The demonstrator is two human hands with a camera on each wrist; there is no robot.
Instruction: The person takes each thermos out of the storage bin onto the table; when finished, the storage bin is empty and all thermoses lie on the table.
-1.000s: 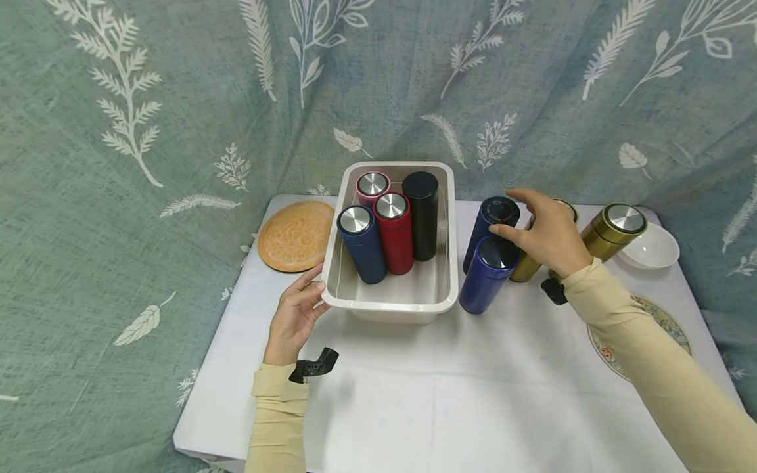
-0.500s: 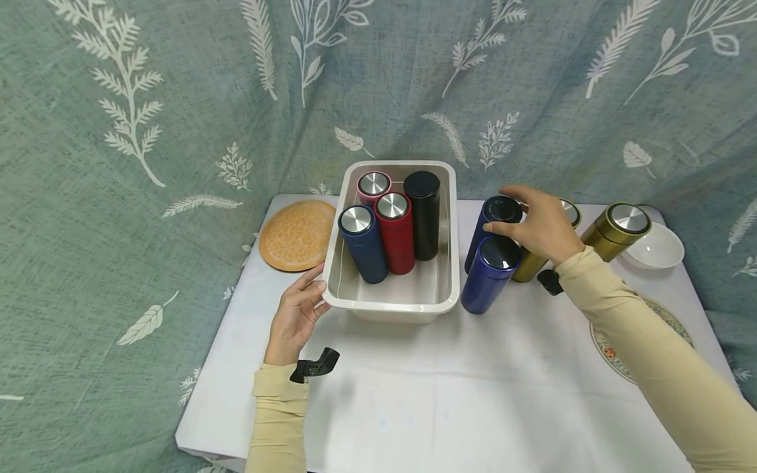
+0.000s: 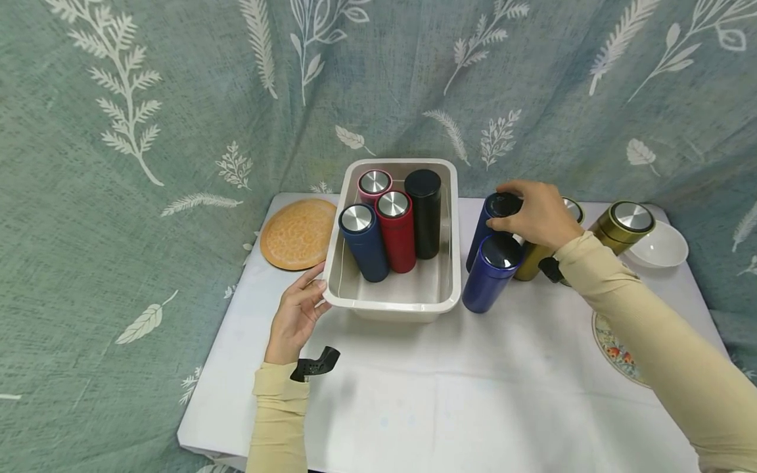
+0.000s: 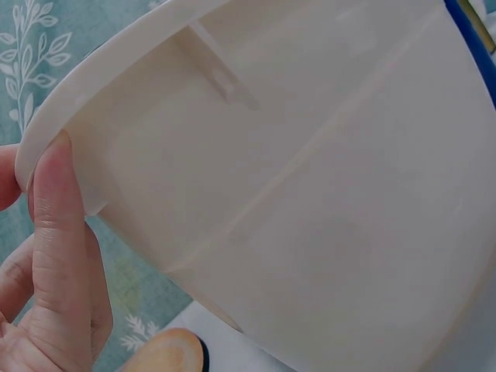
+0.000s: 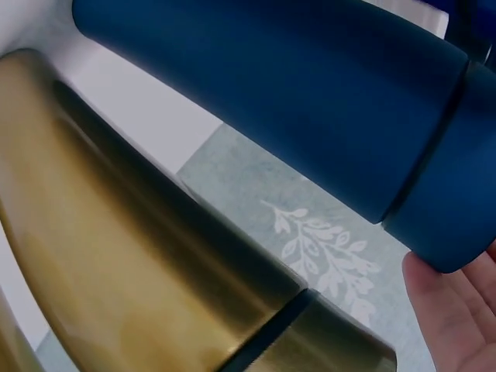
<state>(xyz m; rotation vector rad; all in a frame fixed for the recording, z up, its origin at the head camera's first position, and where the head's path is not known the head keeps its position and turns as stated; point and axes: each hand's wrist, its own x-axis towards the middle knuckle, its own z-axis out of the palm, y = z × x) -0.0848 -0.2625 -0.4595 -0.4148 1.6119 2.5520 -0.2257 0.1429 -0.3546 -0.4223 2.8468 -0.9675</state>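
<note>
Ours: left grip (image 3: 294,318), pinching, at the tub's (image 3: 387,306) near left corner; right grip (image 3: 543,213), curled, right of it.

No lettering can be read; a faint mark (image 3: 501,200) on the black lid (image 3: 505,205) of the dark-blue flask (image 3: 480,231) near the table's (image 3: 378,394) far edge is too small.

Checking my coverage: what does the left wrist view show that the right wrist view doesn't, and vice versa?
Left wrist only: the left hand at the rim of the cream plastic tub, and the round orange board. Right wrist only: the right hand touching a matte blue cylindrical bottle, beside a gold cylindrical bottle. Both: green leaf-print cloth and white tablecloth. Left wrist's blue and gold slivers are unidentifiable.
</note>
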